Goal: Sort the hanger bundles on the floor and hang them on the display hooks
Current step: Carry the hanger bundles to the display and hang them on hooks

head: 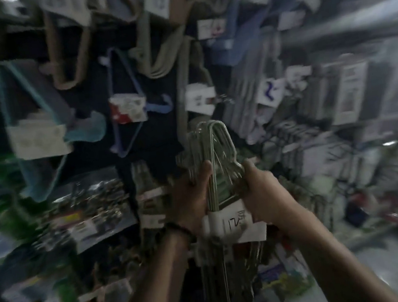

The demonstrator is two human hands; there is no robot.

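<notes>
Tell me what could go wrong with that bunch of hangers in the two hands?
The hooks atop the hanger bundle fan apart, so some might not catch when it is hung, and the bundle could hang crooked or fall. The display wall looks crowded, so it might snag the blue hangers nearby. The left hand and right hand grip only near the top, so the lower part may swing.
</notes>
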